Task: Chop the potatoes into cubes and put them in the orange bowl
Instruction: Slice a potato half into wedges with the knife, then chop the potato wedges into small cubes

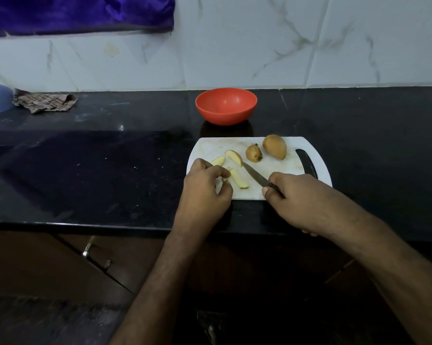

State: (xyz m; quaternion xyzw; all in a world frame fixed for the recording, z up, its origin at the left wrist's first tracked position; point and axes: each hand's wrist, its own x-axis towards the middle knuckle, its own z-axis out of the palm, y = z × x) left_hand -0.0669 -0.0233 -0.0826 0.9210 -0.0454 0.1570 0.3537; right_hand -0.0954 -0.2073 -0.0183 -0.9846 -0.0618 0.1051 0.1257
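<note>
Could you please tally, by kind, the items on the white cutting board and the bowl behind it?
Whole potatoes: 2
Potato wedges: 3
Knife: 1
Orange bowl: 1
Total: 7

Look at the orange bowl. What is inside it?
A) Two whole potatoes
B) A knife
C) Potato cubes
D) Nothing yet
D: the orange bowl shows only its bare inside, while the potato wedges and two uncut potatoes all lie on the white cutting board, and the right hand grips the knife.
</note>
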